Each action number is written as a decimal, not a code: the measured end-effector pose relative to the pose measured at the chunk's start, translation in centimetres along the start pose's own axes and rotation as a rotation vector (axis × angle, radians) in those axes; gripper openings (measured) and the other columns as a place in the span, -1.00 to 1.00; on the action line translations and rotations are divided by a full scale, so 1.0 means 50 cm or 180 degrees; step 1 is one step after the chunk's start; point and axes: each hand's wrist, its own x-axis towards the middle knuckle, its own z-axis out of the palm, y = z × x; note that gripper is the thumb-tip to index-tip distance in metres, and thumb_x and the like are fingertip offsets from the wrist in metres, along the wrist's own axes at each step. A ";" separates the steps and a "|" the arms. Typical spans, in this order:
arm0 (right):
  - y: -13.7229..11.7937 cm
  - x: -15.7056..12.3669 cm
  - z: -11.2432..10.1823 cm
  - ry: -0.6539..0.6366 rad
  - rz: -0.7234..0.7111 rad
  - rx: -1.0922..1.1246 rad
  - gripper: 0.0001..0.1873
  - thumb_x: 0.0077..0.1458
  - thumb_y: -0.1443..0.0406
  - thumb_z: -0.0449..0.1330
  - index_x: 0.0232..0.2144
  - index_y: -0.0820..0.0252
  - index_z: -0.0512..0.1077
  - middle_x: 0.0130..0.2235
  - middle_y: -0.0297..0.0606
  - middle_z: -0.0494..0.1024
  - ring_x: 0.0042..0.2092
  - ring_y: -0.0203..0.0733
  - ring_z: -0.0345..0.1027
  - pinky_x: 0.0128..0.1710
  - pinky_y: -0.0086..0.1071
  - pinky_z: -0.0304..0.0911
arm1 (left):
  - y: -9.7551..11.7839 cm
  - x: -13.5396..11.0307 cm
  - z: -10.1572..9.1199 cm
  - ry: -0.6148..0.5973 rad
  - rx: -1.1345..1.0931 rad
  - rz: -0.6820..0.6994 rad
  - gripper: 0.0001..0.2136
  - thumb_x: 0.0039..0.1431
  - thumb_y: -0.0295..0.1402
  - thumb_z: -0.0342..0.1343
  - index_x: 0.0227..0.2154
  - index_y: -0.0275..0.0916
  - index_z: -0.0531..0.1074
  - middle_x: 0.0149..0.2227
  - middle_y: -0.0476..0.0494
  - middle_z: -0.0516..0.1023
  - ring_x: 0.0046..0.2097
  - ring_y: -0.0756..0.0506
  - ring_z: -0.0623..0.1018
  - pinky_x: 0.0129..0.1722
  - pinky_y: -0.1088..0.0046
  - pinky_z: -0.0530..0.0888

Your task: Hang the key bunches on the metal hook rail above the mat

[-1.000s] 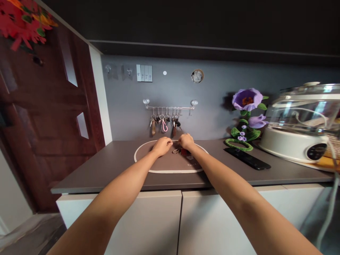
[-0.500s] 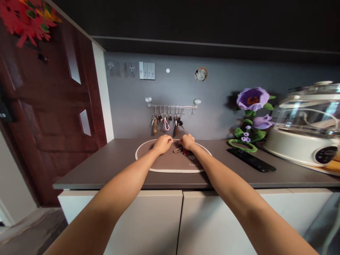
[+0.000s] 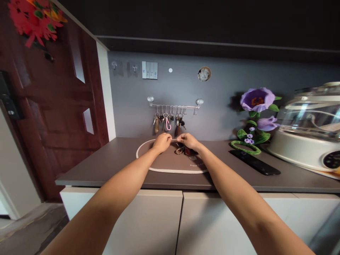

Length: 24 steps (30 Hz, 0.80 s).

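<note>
Left hand point(image 3: 162, 142) and right hand point(image 3: 188, 141), fingers curled, meet above keys point(image 3: 183, 151) on an oval mat point(image 3: 172, 170) at lower centre; whether either grasps anything cannot be told.

Hands point(image 3: 175, 141): 2, both over oval mat point(image 3: 164, 164). Key bunch point(image 3: 184, 150): 1, on mat. Wall rail point(image 3: 174, 105): 1, behind mat. Wall hooks point(image 3: 114, 65): 2, behind mat, leftward. Switches point(image 3: 149, 70): 4, behind mat. Purple blooms point(image 3: 257, 100): 2, right of mat. Flat black device point(image 3: 255, 162): 1, right of mat. Glass-lidded cooker point(image 3: 305, 127): 1, right of mat.
</note>
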 end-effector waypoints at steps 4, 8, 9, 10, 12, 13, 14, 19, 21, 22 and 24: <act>-0.014 -0.007 -0.004 0.0021 -0.0042 0.0253 -0.62 -0.18 0.04 0.14 -0.52 0.29 0.39 -0.57 -0.38 0.34 -0.50 -0.39 0.12 -0.45 -0.47 0.06 | 0.004 0.000 -0.003 0.0057 -0.0051 0.0030 -0.80 0.11 -0.43 -0.10 -0.40 -0.27 0.45 -0.35 -0.14 0.49 -0.26 -0.07 0.42 -0.22 0.42 0.33; -0.025 -0.012 -0.004 0.0068 -0.0061 0.0556 -0.60 -0.17 0.00 0.12 -0.52 0.27 0.34 -0.65 -0.46 0.21 -0.57 -0.42 0.02 -0.51 -0.47 0.01 | 0.009 0.001 -0.006 0.0150 -0.0129 0.0076 -0.79 0.12 -0.43 -0.11 -0.40 -0.27 0.45 -0.36 -0.13 0.49 -0.25 -0.07 0.41 -0.21 0.43 0.32; -0.027 -0.012 -0.004 0.0096 -0.0071 0.0615 -0.60 -0.16 0.00 0.12 -0.51 0.26 0.33 -0.65 -0.47 0.20 -0.57 -0.42 0.03 -0.51 -0.47 0.01 | 0.010 0.001 -0.007 0.0170 -0.0149 0.0089 -0.79 0.13 -0.43 -0.12 -0.40 -0.27 0.45 -0.35 -0.13 0.49 -0.25 -0.07 0.41 -0.21 0.43 0.32; -0.030 -0.012 -0.004 0.0138 -0.0092 0.0658 -0.61 -0.16 0.01 0.12 -0.51 0.26 0.33 -0.64 -0.46 0.21 -0.56 -0.41 0.05 -0.50 -0.47 0.03 | 0.012 0.001 -0.008 0.0184 -0.0168 0.0098 -0.79 0.13 -0.42 -0.12 -0.40 -0.27 0.44 -0.35 -0.13 0.49 -0.24 -0.07 0.41 -0.21 0.43 0.32; -0.036 -0.012 -0.004 0.0248 -0.0154 0.0710 -0.63 -0.15 0.03 0.13 -0.50 0.25 0.33 -0.60 -0.43 0.27 -0.51 -0.39 0.12 -0.46 -0.46 0.07 | 0.015 0.002 -0.008 0.0202 -0.0209 0.0102 -0.79 0.13 -0.42 -0.12 -0.39 -0.26 0.44 -0.34 -0.12 0.49 -0.24 -0.07 0.41 -0.21 0.43 0.31; -0.039 -0.012 -0.005 0.0300 -0.0186 0.0732 -0.65 -0.15 0.05 0.13 -0.50 0.25 0.34 -0.57 -0.41 0.30 -0.48 -0.37 0.15 -0.43 -0.45 0.10 | 0.016 0.002 -0.009 0.0208 -0.0231 0.0103 -0.79 0.14 -0.41 -0.12 -0.39 -0.26 0.44 -0.34 -0.12 0.49 -0.25 -0.07 0.41 -0.21 0.44 0.31; -0.042 -0.012 -0.005 0.0341 -0.0208 0.0756 -0.66 -0.14 0.06 0.13 -0.50 0.25 0.34 -0.54 -0.39 0.34 -0.45 -0.36 0.18 -0.39 -0.45 0.12 | 0.018 0.002 -0.009 0.0219 -0.0258 0.0105 -0.79 0.14 -0.41 -0.12 -0.39 -0.26 0.44 -0.34 -0.11 0.49 -0.25 -0.06 0.41 -0.21 0.44 0.31; -0.054 -0.010 -0.007 0.0491 -0.0234 0.0839 -0.68 -0.13 0.08 0.14 -0.47 0.25 0.35 -0.42 -0.32 0.41 -0.36 -0.33 0.23 -0.27 -0.42 0.15 | 0.029 0.001 -0.015 0.0380 -0.0447 0.0176 -0.77 0.17 -0.38 -0.15 -0.37 -0.28 0.42 -0.34 -0.11 0.49 -0.25 -0.05 0.41 -0.22 0.46 0.31; -0.058 -0.010 -0.007 0.0551 -0.0279 0.0879 -0.68 -0.12 0.08 0.13 -0.47 0.25 0.35 -0.42 -0.32 0.40 -0.36 -0.34 0.22 -0.26 -0.41 0.15 | 0.034 0.001 -0.017 0.0458 -0.0520 0.0199 -0.77 0.18 -0.37 -0.16 -0.37 -0.28 0.41 -0.33 -0.12 0.48 -0.25 -0.04 0.41 -0.22 0.47 0.31; -0.060 -0.010 -0.007 0.0576 -0.0300 0.0917 -0.67 -0.12 0.08 0.13 -0.47 0.25 0.36 -0.42 -0.32 0.40 -0.36 -0.34 0.22 -0.26 -0.41 0.15 | 0.037 0.001 -0.018 0.0487 -0.0553 0.0201 -0.77 0.18 -0.36 -0.15 -0.37 -0.28 0.40 -0.33 -0.12 0.48 -0.26 -0.04 0.41 -0.23 0.48 0.31; -0.064 -0.011 -0.006 0.0626 -0.0309 0.1056 -0.66 -0.11 0.07 0.13 -0.46 0.25 0.36 -0.42 -0.32 0.40 -0.38 -0.35 0.21 -0.28 -0.42 0.16 | 0.042 0.001 -0.020 0.0526 -0.0600 0.0199 -0.78 0.18 -0.35 -0.15 -0.36 -0.28 0.39 -0.35 -0.11 0.47 -0.28 -0.03 0.41 -0.25 0.49 0.30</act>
